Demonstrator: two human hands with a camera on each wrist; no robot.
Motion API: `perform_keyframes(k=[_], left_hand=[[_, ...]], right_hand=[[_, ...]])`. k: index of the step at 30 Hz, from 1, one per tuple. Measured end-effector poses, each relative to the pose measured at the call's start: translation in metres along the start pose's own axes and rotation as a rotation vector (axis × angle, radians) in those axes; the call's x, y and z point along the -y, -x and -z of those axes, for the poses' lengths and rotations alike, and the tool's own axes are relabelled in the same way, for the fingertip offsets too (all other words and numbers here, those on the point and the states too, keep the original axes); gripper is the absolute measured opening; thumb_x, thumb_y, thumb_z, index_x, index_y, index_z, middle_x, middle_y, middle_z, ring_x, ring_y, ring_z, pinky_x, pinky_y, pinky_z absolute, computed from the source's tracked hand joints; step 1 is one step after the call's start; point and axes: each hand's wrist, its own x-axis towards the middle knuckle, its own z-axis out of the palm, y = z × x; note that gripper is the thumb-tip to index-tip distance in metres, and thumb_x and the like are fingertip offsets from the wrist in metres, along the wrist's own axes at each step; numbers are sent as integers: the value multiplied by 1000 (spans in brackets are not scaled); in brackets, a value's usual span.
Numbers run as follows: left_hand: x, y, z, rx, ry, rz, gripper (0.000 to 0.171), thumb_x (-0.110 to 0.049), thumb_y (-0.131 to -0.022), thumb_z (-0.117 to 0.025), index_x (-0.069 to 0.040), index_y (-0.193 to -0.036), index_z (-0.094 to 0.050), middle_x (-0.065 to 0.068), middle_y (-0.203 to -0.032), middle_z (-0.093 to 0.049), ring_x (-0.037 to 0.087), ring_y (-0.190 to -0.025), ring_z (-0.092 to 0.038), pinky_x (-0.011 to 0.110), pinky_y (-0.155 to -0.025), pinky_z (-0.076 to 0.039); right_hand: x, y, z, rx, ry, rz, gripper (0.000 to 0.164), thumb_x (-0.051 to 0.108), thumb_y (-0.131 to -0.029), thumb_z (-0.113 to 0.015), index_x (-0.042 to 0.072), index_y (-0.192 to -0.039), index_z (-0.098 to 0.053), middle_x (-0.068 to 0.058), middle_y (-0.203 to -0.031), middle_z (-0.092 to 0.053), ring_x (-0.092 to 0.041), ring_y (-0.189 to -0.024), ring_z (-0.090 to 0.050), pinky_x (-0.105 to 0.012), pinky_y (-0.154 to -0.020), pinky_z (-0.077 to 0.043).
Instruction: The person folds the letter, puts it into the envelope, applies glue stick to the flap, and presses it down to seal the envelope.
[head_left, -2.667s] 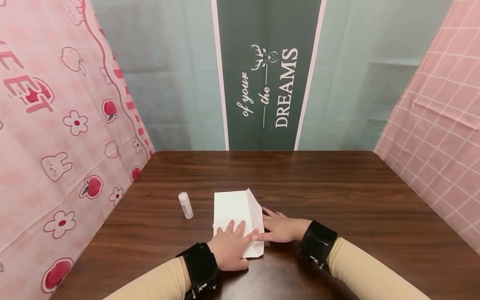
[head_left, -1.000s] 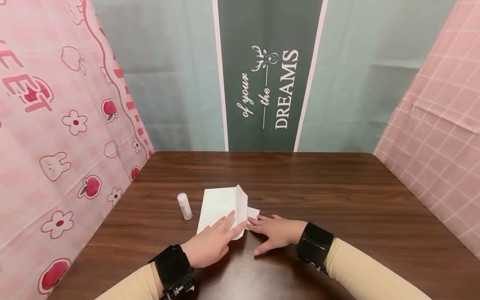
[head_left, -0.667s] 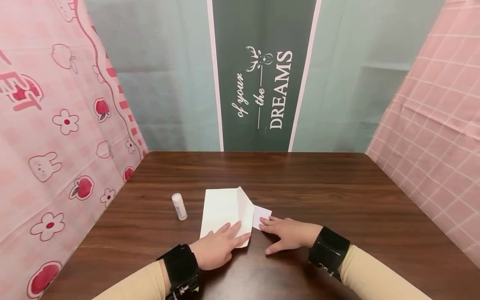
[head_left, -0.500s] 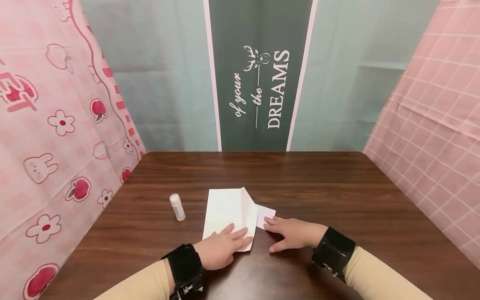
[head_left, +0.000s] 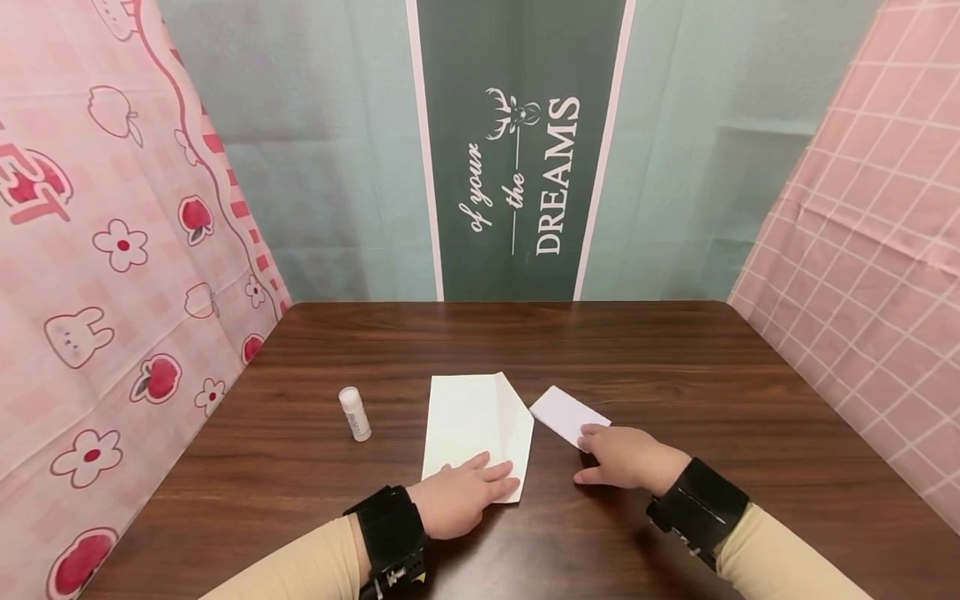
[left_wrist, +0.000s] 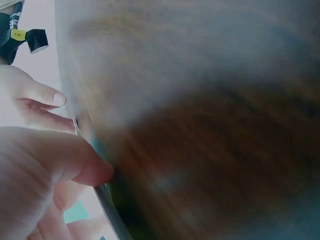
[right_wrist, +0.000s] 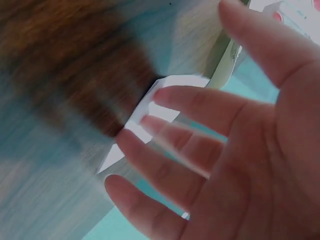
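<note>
A white folded sheet of paper (head_left: 468,417) lies on the dark wooden table, a creased flap along its right side. My left hand (head_left: 463,496) rests on its near part with fingers spread flat. To the right, a small pale lavender paper rectangle (head_left: 561,410) lies at a slant, one corner by the sheet's right edge. The fingertips of my right hand (head_left: 628,457) are on its near right corner, the thumb apart from it on the table side. In the right wrist view the fingers (right_wrist: 155,167) are extended and spread over a white paper (right_wrist: 167,102).
A white glue stick (head_left: 355,414) lies on the table (head_left: 637,350) to the left of the sheet. Pink patterned cloth (head_left: 150,292) hangs on the left, pink checked cloth (head_left: 877,208) on the right, and a green curtain (head_left: 337,167) behind.
The small paper rectangle has come into view from beside the folded sheet's right edge and slid right under my right fingers. My left hand stays on the folded sheet, which has shifted slightly.
</note>
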Motion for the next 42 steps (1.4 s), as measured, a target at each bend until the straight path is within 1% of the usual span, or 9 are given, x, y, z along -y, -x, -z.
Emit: perform_keyframes(k=[5,8,11,15,19,26,30,36,42], left_hand=[[-2,-2,1,-4,1,-15,51,-6,-91,-50,-27,-137,-48,-8,-144,-39,23,-131,-36,54,-83,-47],[-5,-4,1,-13,-13,-37,49,-7,-92,-50,-26,-137,-49,-8,-143,-40,25,-129,-40,50,-83,-48],[-6,-5,1,-17,-31,-49,48,-9,-92,-51,-27,-137,-48,-8,-144,-39,25,-127,-41,48,-82,-49],[-7,-6,0,-12,-53,-53,50,-11,-92,-52,-29,-138,-46,-9,-145,-38,24,-128,-41,49,-79,-50],[-8,-6,1,-13,-66,-65,50,-11,-93,-52,-29,-139,-44,-8,-146,-37,24,-128,-41,50,-78,-50],[-6,-8,2,-20,-84,-90,49,-14,-92,-54,-27,-138,-47,-4,-145,-38,26,-126,-43,47,-78,-51],[-5,-8,2,-24,-107,-104,49,-16,-89,-58,-27,-136,-49,-2,-145,-38,26,-124,-44,45,-78,-51],[-4,-8,2,-27,-143,-107,48,-19,-89,-60,-27,-135,-50,0,-144,-40,25,-123,-45,43,-79,-51],[-2,-9,5,-128,-297,-169,39,-23,-86,-63,-30,-124,-59,-4,-123,-54,18,-107,-53,34,-72,-50]], right_hand=[[2,0,-2,-84,98,-7,34,37,-77,-73,6,-79,-60,-7,-83,-51,-20,-66,-51,-40,-58,-48],[12,-3,-1,-188,112,62,30,29,-80,-72,2,-90,-63,-13,-96,-58,-27,-81,-58,-43,-67,-50],[24,-8,-5,-285,127,250,32,20,-84,-68,-1,-108,-63,-18,-115,-59,-30,-101,-59,-42,-80,-49],[38,-13,-11,-267,130,441,33,16,-89,-61,1,-118,-62,-15,-126,-56,-25,-111,-56,-38,-88,-47],[42,-19,-17,-271,148,462,26,13,-89,-60,2,-113,-64,-13,-125,-57,-24,-112,-55,-37,-88,-47],[45,-38,-20,-332,173,427,8,14,-85,-66,10,-91,-64,-4,-101,-61,-22,-98,-56,-36,-84,-47],[45,-49,-12,-266,158,392,18,16,-82,-71,8,-96,-63,-6,-103,-59,-24,-101,-55,-39,-84,-47],[42,-73,1,-49,136,289,46,25,-78,-74,7,-118,-60,-10,-124,-54,-29,-117,-48,-49,-94,-40],[38,-88,10,37,169,258,64,41,-69,-80,12,-123,-59,-6,-124,-52,-27,-114,-49,-46,-92,-39]])
